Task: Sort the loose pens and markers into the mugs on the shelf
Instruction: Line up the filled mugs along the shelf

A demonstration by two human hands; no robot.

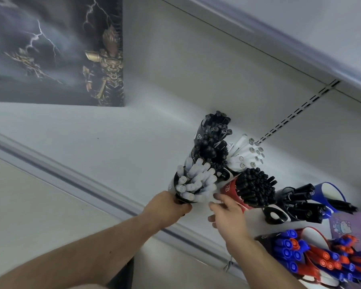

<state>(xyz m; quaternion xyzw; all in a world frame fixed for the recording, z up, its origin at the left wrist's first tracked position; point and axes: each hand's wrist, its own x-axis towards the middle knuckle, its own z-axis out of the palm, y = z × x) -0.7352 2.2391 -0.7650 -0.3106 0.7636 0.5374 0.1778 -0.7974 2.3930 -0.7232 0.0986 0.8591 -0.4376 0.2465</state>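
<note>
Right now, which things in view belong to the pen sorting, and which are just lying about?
Job:
mug of white-capped pens, gripped by left hand
right hand
red mug of black pens
blue and red markers

Lying about:
poster
purple box

Even, cool, fairly bright light with soft shadows only, pale sheen on the shelf [117, 130], whole view tilted and wide-angle bent at edges, slight motion blur, poster [54, 49] soft.

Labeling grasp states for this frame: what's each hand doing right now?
Left hand: grips the base of the mug of white-capped pens.
Right hand: open, fingers spread beside that mug, holding nothing visible.
</note>
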